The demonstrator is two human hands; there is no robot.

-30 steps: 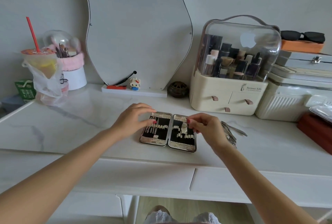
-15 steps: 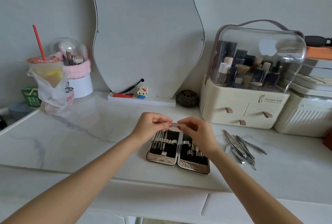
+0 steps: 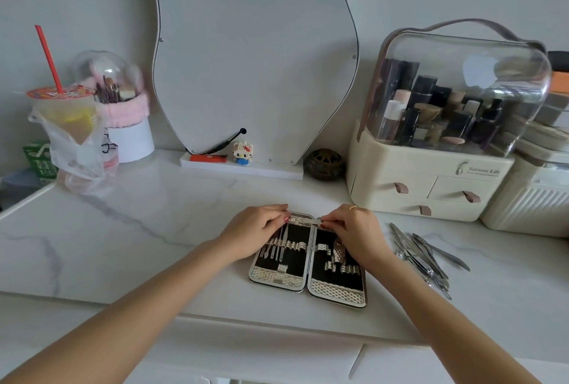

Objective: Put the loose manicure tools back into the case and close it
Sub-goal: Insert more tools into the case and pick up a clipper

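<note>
An open manicure case [image 3: 337,289] with a black lining and silver woven trim lies flat on the marble table. Several thin tools sit in the loops of its left half. My left hand [image 3: 254,231] rests over the case's top left corner, fingers curled at the far edge. My right hand [image 3: 351,228] is over the top of the right half and pinches a small flat metal tool [image 3: 309,221] that spans the hinge. A pile of loose metal tools [image 3: 423,252] lies on the table to the right of the case.
A cream cosmetics organiser [image 3: 431,180] with a clear dome stands behind the loose tools, a ribbed white box [image 3: 529,202] right of it. A wavy mirror [image 3: 252,54] stands at the back, a small dark pot [image 3: 324,164] beside it. A bagged drink cup [image 3: 66,124] is at the far left.
Both hands have come together at the far edge of the case; the right hand now holds a small metal tool across the hinge. The camera view has shifted left and closer.
</note>
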